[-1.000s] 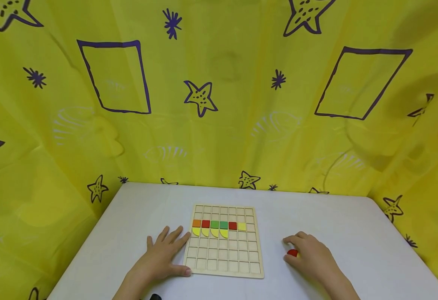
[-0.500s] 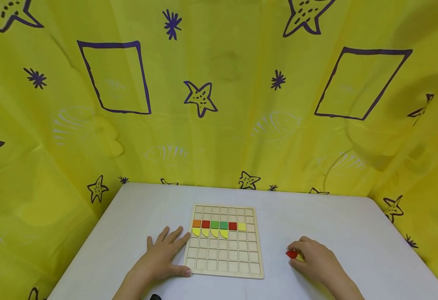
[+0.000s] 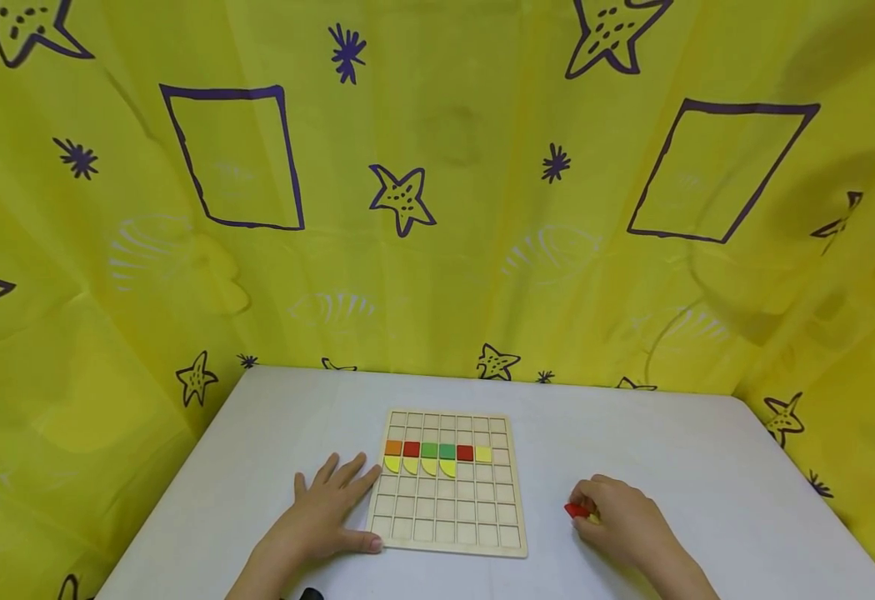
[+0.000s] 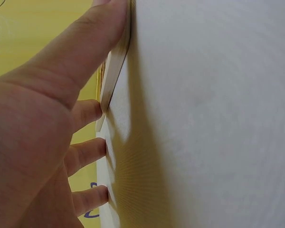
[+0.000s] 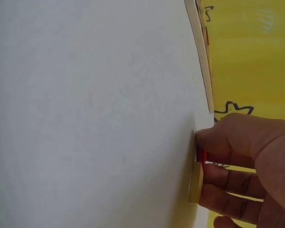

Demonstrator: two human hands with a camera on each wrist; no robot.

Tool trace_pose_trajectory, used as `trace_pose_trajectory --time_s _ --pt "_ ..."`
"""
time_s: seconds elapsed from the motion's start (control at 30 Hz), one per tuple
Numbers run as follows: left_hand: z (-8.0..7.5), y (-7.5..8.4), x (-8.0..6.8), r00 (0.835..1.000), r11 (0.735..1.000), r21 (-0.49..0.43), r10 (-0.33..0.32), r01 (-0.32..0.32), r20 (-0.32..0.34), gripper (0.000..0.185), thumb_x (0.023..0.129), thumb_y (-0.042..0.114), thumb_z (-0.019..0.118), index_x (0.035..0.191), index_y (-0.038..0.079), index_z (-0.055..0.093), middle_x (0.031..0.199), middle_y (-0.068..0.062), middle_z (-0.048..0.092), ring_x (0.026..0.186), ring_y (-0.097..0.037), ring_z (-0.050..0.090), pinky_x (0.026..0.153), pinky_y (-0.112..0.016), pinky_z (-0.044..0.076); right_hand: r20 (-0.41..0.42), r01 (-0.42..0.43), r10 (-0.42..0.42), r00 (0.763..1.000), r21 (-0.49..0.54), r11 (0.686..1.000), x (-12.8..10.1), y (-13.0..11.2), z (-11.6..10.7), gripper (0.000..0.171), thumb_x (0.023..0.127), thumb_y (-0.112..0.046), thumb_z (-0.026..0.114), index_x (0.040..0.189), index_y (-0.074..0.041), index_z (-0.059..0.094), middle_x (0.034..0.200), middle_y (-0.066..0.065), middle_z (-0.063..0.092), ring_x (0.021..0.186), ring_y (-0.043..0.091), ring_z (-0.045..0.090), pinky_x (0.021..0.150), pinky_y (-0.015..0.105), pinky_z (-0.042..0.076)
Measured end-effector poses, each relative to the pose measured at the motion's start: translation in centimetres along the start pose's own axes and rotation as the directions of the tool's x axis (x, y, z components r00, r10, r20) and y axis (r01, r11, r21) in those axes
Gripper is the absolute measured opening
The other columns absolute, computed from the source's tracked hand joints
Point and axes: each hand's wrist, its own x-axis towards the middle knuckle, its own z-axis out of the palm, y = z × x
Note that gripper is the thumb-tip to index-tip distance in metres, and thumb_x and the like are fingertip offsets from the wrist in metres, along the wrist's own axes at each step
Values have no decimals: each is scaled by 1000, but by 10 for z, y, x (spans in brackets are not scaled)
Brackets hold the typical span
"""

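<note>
My left hand [image 3: 325, 517] lies on the table with straight, spread fingers, touching the left edge of a wooden grid board [image 3: 456, 508]; its thumb rests at the board's near left corner. Right of the board, my right hand [image 3: 621, 517] pinches a small red piece [image 3: 576, 510] between thumb and fingers, low over the table. Its full outline is hidden by the fingers. A yellow piece [image 5: 195, 183] sits beside the red one under the same hand, against the fingers in the right wrist view.
One board row holds an orange square [image 3: 392, 448], red, green and yellow squares; below it lie several yellow quarter-circle pieces [image 3: 410, 466]. A black object [image 3: 311, 593] shows at the bottom edge. A yellow patterned curtain [image 3: 437, 275] surrounds the white table [image 3: 310, 408].
The right hand's fingers have closed on the red piece, which has tilted and moved slightly left with them. The left hand and board stay in place.
</note>
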Motion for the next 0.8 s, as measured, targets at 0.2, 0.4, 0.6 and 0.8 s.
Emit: trace_pose_trajectory --time_s 0.2,0.4,0.6,0.8 --pt "1 -1 3 1000 1000 11 2 -2 -3 98 55 78 53 139 32 32 147 -1 27 136 -39 14 88 -78 5 -32 -6 6 999 -2 1000 4 0 1 13 67 -26 69 74 -30 60 64 -15 46 59 5 41 56 23 35" --pt "0 0 3 1000 1000 12 1 -1 -6 98 55 78 53 139 32 32 147 -1 28 136 -39 14 88 -78 5 -62 -1 3 998 30 1000 9 -6 -1 19 69 -24 67 86 -30 62 64 -17 47 60 3 43 56 23 36" --pt "-1 1 2 1000 1000 8 -1 1 0 98 55 76 56 138 30 33 147 -2 28 135 -40 14 88 -78 5 -101 32 -27 995 50 998 16 -19 2 24 74 -24 61 95 -34 64 65 -21 45 59 0 42 56 21 36" --pt "0 1 1 1000 1000 1 -3 3 2 98 55 76 56 138 30 33 147 -3 29 135 -40 15 88 -78 5 -138 49 -30 990 140 989 29 -37 4 14 80 -29 60 92 -33 64 67 -21 48 62 0 44 61 21 38"
